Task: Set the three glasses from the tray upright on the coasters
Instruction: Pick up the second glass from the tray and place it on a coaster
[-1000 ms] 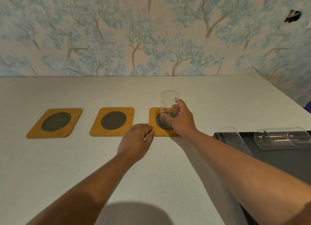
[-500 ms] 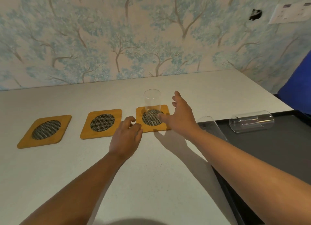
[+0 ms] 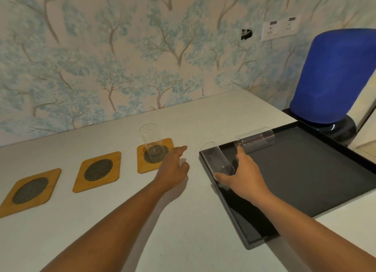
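One clear glass (image 3: 150, 141) stands upright on the right wooden coaster (image 3: 142, 168). The middle coaster (image 3: 97, 170) and the left coaster (image 3: 30, 190) carry nothing. Two glasses lie on their sides in the black tray (image 3: 305, 180): a near glass (image 3: 215, 159) by the tray's left rim and a far glass (image 3: 255, 140) at its back. My right hand (image 3: 244, 174) is in the tray against the near glass, thumb at its base and fingers spread along its side, not closed. My left hand (image 3: 173, 168) rests on the counter beside the right coaster, loosely curled and holding nothing.
A blue covered water bottle (image 3: 333, 76) stands beyond the tray's far right corner. The wallpapered wall runs along the back of the white counter (image 3: 183, 231), with a socket plate (image 3: 280, 28) high on the right. The tray's raised rim is next to my right wrist.
My right hand let go of the upright glass on the right coaster and moved right into the tray to the near lying glass. My left hand stayed by the coaster. The view turned right.
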